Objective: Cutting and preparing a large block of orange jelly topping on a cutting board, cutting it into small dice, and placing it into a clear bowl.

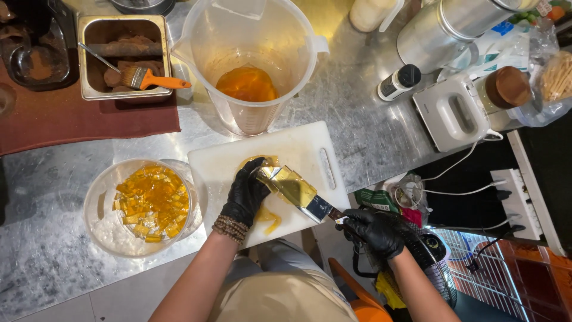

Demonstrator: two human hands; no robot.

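Both my hands wear black gloves. My right hand (375, 231) grips the handle of a wide knife (298, 192) whose blade lies over the white cutting board (304, 146), smeared with amber jelly. My left hand (246, 194) rests on the board with its fingertips against the blade's tip and the jelly (268, 217) there. To the left, a clear round bowl (101, 209) holds several cut amber jelly cubes (152, 203). Behind the board stands a large clear plastic jug (250, 59) with an orange lump (247, 83) at its bottom.
A steel tray (122, 24) with brown powder and an orange-handled brush (156, 79) sits at the back left on a red mat. At the right are a white hand mixer (453, 113), a steel canister (447, 27), a small dark-capped bottle (398, 81), cables and a power strip (515, 200).
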